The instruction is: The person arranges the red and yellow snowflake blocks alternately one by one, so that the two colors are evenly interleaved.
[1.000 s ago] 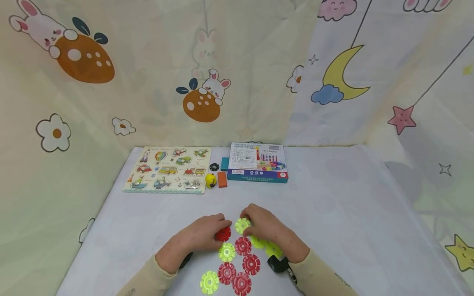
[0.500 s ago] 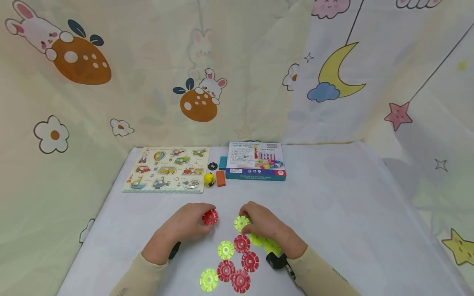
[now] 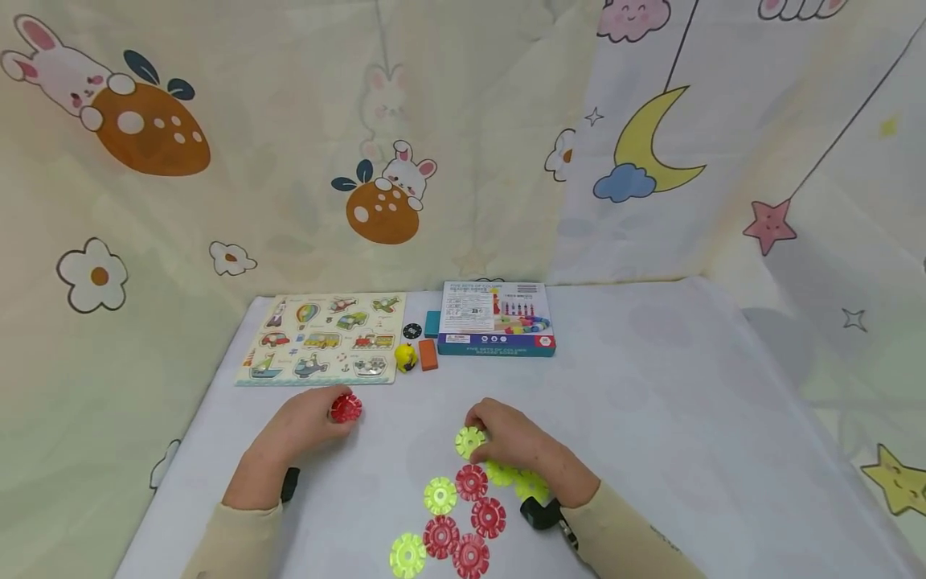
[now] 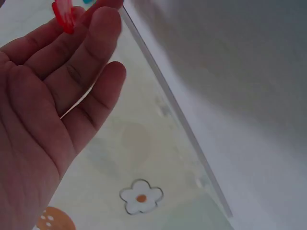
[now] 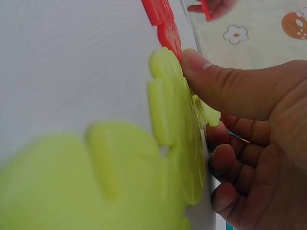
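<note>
My left hand (image 3: 300,426) pinches a red notched plastic disc (image 3: 346,408) between thumb and fingers, left of the other discs; its red edge (image 4: 63,17) shows at the top of the left wrist view. Thumb and fingers of my right hand (image 3: 519,438) grip a yellow-green notched disc (image 3: 469,442) at the upper end of the group. More yellow-green discs (image 3: 531,486) lie beside and partly under that hand. Close below it are several red discs (image 3: 472,482), with a yellow-green disc (image 3: 440,496) to their left and another (image 3: 407,555) at the lower left.
A wooden vehicle puzzle board (image 3: 325,342) lies at the back left. Next to it are a small yellow toy (image 3: 406,357), an orange block (image 3: 428,355), a teal block (image 3: 432,324) and a black disc (image 3: 412,330). A boxed bead set (image 3: 496,318) stands against the patterned cloth backdrop.
My left hand has carried the red disc leftward and slightly away, from beside the other discs to near the puzzle board. The right hand stays on its yellow-green disc.
</note>
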